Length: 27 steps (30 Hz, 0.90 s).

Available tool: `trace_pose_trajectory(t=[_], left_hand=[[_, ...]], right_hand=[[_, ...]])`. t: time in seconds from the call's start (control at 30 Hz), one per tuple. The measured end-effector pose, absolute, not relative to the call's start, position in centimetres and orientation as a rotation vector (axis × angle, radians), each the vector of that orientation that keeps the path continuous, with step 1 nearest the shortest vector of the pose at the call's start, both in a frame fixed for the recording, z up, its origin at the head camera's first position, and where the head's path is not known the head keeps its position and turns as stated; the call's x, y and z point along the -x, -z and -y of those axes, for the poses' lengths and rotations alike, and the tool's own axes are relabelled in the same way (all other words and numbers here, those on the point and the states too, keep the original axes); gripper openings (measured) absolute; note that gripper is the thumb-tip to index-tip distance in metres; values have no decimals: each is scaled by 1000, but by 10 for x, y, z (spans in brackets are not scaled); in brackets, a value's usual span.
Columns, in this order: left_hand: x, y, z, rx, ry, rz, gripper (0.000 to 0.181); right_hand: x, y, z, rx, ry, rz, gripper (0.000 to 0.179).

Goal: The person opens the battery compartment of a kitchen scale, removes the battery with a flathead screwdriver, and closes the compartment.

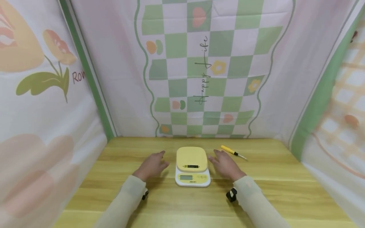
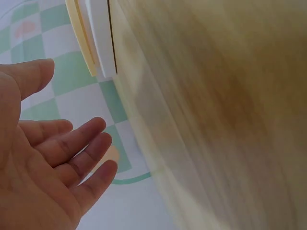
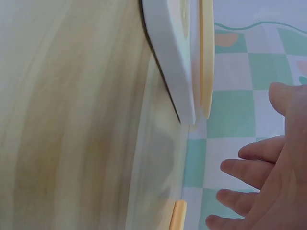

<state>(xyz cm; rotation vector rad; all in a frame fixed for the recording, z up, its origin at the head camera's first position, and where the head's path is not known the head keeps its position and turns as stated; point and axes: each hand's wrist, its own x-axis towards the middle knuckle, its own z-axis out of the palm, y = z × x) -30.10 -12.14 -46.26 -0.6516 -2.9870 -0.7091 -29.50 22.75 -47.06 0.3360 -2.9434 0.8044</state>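
Observation:
A kitchen scale (image 1: 191, 158) with a yellow platform and a white base sits on the wooden table, its small display facing the person. To its left is my left hand (image 1: 152, 165), apart from the scale, fingers loosely extended; in the left wrist view the palm of the left hand (image 2: 43, 163) shows nothing held. My right hand (image 1: 226, 164) is close beside the scale's right edge. The right wrist view shows the right hand (image 3: 268, 177) with relaxed, spread fingers and nothing in it, the side of the scale (image 3: 172, 57) nearby.
Beyond the right hand lies a screwdriver (image 1: 233, 152) with a yellow handle, its shaft pointing right. The wooden table (image 1: 188, 209) ends at a checked green and white curtain (image 1: 196, 66). Printed fabric hangs on the left and right sides too.

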Motion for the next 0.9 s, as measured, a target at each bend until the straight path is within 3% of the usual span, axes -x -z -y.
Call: trace_pose_trajectory(t=[0.3, 0.53, 0.9], left_hand=[[308, 457, 109, 644, 930, 3049, 66], [316, 468, 98, 601, 1019, 3083, 66], [327, 477, 90, 661, 1040, 3115, 39]], right_hand=[[304, 471, -224, -354, -851, 2936, 64], [309, 479, -216, -332, -876, 2989, 63], [318, 488, -213, -360, -870, 3010, 52]])
